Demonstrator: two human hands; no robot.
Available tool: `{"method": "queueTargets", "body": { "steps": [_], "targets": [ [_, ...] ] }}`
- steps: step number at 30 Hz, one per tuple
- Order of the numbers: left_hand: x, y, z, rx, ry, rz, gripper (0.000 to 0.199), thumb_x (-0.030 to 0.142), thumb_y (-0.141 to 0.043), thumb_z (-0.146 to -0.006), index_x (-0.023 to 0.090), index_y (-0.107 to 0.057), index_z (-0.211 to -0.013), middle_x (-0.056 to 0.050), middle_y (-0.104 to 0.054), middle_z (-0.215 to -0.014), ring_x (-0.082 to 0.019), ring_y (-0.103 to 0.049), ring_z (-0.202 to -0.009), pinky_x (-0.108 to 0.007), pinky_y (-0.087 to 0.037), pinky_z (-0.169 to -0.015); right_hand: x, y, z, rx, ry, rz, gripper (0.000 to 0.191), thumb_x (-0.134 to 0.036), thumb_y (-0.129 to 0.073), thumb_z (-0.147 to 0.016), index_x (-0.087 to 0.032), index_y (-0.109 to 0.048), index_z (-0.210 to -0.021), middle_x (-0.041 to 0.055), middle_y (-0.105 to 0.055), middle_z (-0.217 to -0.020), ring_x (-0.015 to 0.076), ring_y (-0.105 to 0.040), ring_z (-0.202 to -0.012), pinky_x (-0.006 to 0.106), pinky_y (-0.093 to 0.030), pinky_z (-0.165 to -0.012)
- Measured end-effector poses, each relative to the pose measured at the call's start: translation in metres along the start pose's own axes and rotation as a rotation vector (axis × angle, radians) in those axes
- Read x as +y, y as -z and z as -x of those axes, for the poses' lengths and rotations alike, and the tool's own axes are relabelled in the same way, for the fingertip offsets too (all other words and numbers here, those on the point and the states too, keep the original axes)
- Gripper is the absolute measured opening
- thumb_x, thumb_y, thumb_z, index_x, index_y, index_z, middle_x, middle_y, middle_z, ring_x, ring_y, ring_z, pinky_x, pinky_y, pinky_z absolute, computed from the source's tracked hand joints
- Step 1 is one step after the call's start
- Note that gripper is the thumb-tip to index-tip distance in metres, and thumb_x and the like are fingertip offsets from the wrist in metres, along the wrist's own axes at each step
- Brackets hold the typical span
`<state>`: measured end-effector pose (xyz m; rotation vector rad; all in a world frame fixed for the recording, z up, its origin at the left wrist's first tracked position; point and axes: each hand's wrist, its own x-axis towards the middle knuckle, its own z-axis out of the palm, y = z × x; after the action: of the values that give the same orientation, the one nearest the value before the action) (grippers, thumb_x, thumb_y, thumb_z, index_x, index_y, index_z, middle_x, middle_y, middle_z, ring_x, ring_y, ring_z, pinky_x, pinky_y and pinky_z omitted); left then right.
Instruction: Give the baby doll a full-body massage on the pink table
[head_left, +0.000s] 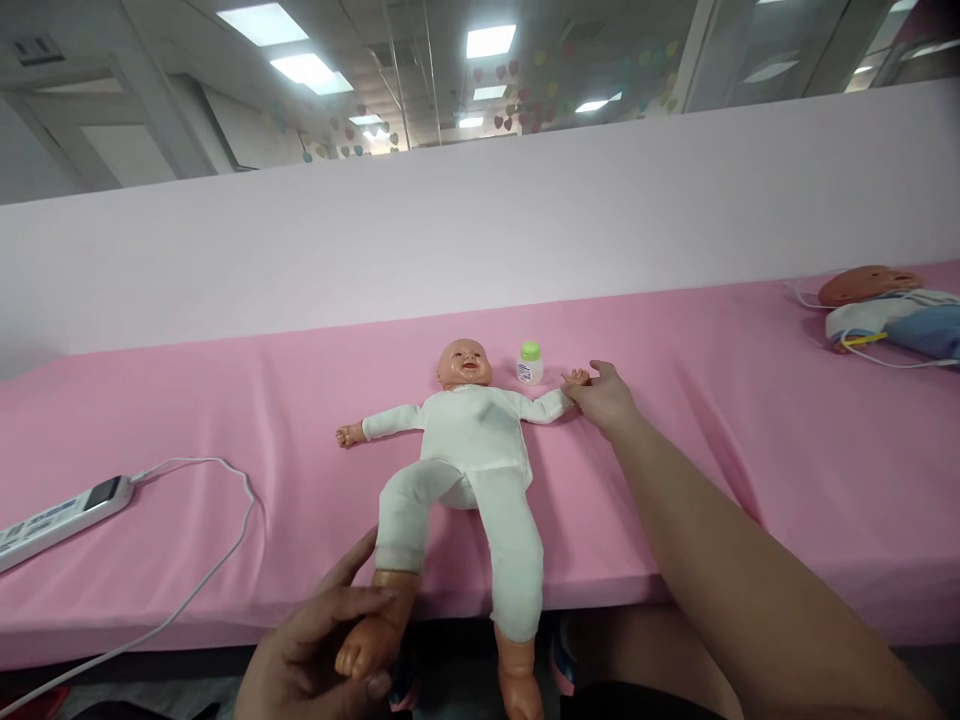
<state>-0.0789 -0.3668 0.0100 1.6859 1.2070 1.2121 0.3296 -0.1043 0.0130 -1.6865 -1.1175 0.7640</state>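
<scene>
A baby doll with a cloth body in white lies on its back, arms spread, its head toward the wall. Its lower legs hang past the front edge of the pink-covered surface. My left hand is closed around the doll's foot at the lower left, fingers behind and over the ankle. At the doll's outstretched arm on the right, my right hand grips the small hand and wrist between thumb and fingers. Near the doll's head stands a small clear bottle with a green cap, touched by neither hand.
A white power strip with a long cable lies at the left on the pink sheet. Another doll in blue and white clothing lies at the far right with thin tubes. A low white wall and mirror or glass rise behind.
</scene>
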Motion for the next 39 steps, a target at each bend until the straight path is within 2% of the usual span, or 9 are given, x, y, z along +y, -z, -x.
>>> {"method": "queueTargets", "body": {
  "steps": [4, 9, 13, 17, 21, 24, 29, 33, 39],
  "targets": [
    [0.024, -0.009, -0.036, 0.031, -0.039, 0.143, 0.044, 0.030, -0.089, -0.076, 0.034, -0.081, -0.119, -0.010, -0.048, -0.163, -0.046, -0.045, -0.147, -0.059, -0.047, -0.114, -0.014, -0.003, 0.014, 0.046, 0.118, -0.129, 0.093, -0.031, -0.081, -0.073, -0.021, -0.040, -0.156, 0.0151, -0.065, -0.138, 0.0279, -0.072, -0.108, 0.036, -0.062, -0.080],
    [0.037, -0.023, -0.084, 0.115, 0.022, 0.164, 0.046, 0.032, -0.090, -0.077, 0.029, -0.081, -0.121, -0.011, -0.072, -0.135, -0.042, -0.052, -0.143, -0.061, -0.040, -0.120, -0.036, -0.021, 0.054, 0.058, 0.566, -0.150, 0.069, -0.036, -0.077, -0.083, -0.022, -0.054, -0.147, 0.0105, -0.073, -0.121, 0.0258, -0.073, -0.100, 0.043, -0.061, -0.091],
    [0.042, -0.033, -0.109, 0.089, 0.084, 0.224, 0.054, 0.035, -0.093, -0.073, 0.023, -0.080, -0.124, -0.008, -0.078, -0.105, -0.037, -0.065, -0.123, -0.061, -0.045, -0.115, -0.044, -0.042, 0.081, -0.119, 0.924, 0.028, 0.032, -0.023, -0.073, -0.089, -0.026, -0.073, -0.120, 0.0061, -0.075, -0.109, 0.0248, -0.069, -0.100, 0.043, -0.058, -0.092],
    [0.048, -0.041, -0.128, 0.107, 0.154, 0.253, 0.051, 0.037, -0.094, -0.071, 0.021, -0.082, -0.119, -0.005, -0.075, -0.095, -0.029, -0.069, -0.103, -0.052, -0.053, -0.103, -0.045, -0.054, 0.091, -0.304, 1.059, 0.169, 0.017, -0.013, -0.076, -0.089, -0.026, -0.079, -0.100, 0.0033, -0.076, -0.098, 0.0230, -0.067, -0.095, 0.041, -0.053, -0.091],
    [0.046, -0.050, -0.144, 0.027, 0.142, 0.268, 0.042, 0.036, -0.090, -0.077, 0.019, -0.082, -0.115, -0.003, -0.071, -0.086, -0.021, -0.065, -0.085, -0.041, -0.055, -0.088, -0.043, -0.058, 0.089, -0.396, 1.100, 0.222, 0.017, -0.014, -0.074, -0.093, -0.029, -0.081, -0.097, 0.0004, -0.079, -0.099, 0.0212, -0.068, -0.098, 0.041, -0.048, -0.096],
    [0.041, -0.057, -0.155, -0.018, 0.124, 0.272, 0.033, 0.037, -0.088, -0.079, 0.017, -0.083, -0.105, -0.004, -0.070, -0.084, -0.022, -0.065, -0.084, -0.038, -0.054, -0.084, -0.042, -0.058, 0.087, -0.428, 1.125, 0.268, 0.019, -0.013, -0.073, -0.094, -0.030, -0.081, -0.094, -0.0014, -0.080, -0.102, 0.0210, -0.069, -0.103, 0.043, -0.044, -0.101],
    [0.034, -0.062, -0.160, 0.032, 0.118, 0.275, 0.029, 0.039, -0.088, -0.080, 0.020, -0.083, -0.100, -0.004, -0.072, -0.085, -0.022, -0.066, -0.087, -0.035, -0.053, -0.083, -0.043, -0.054, 0.086, -0.450, 1.128, 0.265, 0.017, -0.015, -0.071, -0.095, -0.029, -0.080, -0.098, -0.0009, -0.080, -0.101, 0.0215, -0.069, -0.100, 0.042, -0.046, -0.098],
    [0.036, -0.055, -0.144, 0.116, 0.129, 0.267, 0.041, 0.040, -0.090, -0.077, 0.024, -0.082, -0.114, -0.007, -0.076, -0.110, -0.026, -0.068, -0.104, -0.039, -0.056, -0.091, -0.039, -0.051, 0.079, -0.352, 1.021, 0.177, 0.031, -0.016, -0.071, -0.089, -0.028, -0.076, -0.117, 0.0042, -0.079, -0.113, 0.0251, -0.070, -0.106, 0.044, -0.052, -0.099],
    [0.033, -0.036, -0.087, 0.155, 0.132, 0.210, 0.055, 0.038, -0.092, -0.073, 0.027, -0.079, -0.125, -0.012, -0.065, -0.146, -0.041, -0.066, -0.126, -0.053, -0.058, -0.101, -0.027, -0.030, 0.045, -0.150, 0.631, -0.076, 0.044, -0.035, -0.072, -0.087, -0.030, -0.069, -0.131, 0.0036, -0.077, -0.120, 0.0241, -0.073, -0.104, 0.040, -0.059, -0.093]
  ]
}}
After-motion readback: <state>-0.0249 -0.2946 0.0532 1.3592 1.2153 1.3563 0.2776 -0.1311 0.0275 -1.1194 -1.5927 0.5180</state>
